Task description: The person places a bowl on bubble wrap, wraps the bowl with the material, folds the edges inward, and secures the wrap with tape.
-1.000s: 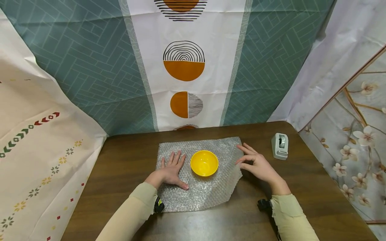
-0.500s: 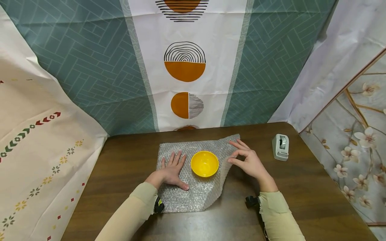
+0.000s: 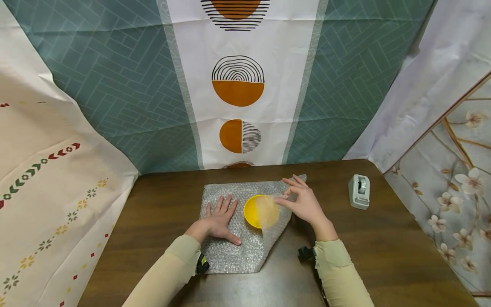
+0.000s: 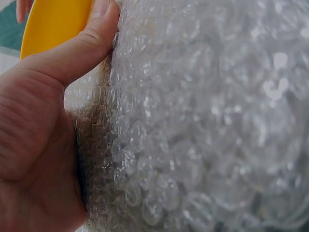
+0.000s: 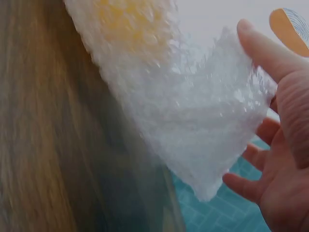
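A yellow bowl (image 3: 251,211) stands on a sheet of bubble wrap (image 3: 234,260) spread over the table. My left hand (image 3: 218,224) lies flat on the sheet, fingers spread, just left of the bowl. In the left wrist view the thumb (image 4: 82,50) presses on the bubbled surface beside the bowl's yellow wall (image 4: 55,24). Between thumb and fingers my right hand (image 3: 304,204) pinches the sheet's right edge, lifted and folded over the bowl's right half. Through the raised wrap (image 5: 193,111) in the right wrist view, the bowl shows as a yellow blur.
A white tape dispenser (image 3: 359,192) sits at the right on the brown wooden table (image 3: 383,251). Behind the table hangs a patterned cloth (image 3: 245,38), with further printed cloths at both sides.
My right hand has moved left, bringing the sheet's right edge up and over part of the bowl. My left hand has stayed flat in place.
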### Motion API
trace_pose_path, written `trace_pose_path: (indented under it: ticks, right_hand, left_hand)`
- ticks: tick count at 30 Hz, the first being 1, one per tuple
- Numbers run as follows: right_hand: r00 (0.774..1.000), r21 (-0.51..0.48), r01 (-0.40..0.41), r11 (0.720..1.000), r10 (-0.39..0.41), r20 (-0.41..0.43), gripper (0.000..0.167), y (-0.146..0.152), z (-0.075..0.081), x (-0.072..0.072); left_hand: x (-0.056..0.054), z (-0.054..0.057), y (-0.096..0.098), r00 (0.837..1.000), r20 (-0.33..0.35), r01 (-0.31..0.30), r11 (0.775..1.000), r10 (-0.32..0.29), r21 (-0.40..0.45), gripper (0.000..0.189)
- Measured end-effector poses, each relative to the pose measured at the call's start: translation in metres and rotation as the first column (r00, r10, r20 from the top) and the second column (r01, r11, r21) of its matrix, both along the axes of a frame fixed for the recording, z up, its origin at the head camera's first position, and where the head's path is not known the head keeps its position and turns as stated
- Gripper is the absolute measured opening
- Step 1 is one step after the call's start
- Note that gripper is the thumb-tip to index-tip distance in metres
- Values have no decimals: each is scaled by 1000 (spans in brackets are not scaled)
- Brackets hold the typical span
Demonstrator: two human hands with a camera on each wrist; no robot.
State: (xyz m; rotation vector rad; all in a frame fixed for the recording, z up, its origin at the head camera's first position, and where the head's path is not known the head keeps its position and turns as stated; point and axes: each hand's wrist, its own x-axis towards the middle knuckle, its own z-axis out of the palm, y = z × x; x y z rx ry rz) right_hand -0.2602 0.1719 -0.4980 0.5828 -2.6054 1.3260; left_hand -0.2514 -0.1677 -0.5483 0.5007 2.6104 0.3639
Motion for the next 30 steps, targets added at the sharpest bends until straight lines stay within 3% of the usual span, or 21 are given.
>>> trace_pose_path:
  ticks: [10, 17, 30]
  right_hand:
    - [998, 74, 49, 996, -47, -30, 34, -10, -1, -4]
    - [997, 146, 71, 987, -71, -6, 40, -16, -4, -6]
    - [990, 173, 138, 975, -133, -38, 40, -27, -7, -4]
  left_hand:
    - [-1, -2, 0, 1000, 16, 10, 1000, -10, 8, 148]
    - [-3, -2, 1, 1000, 20, -2, 1000, 2, -3, 148]
    - [-2, -1, 1, 1000, 19, -8, 1000, 8, -6, 148]
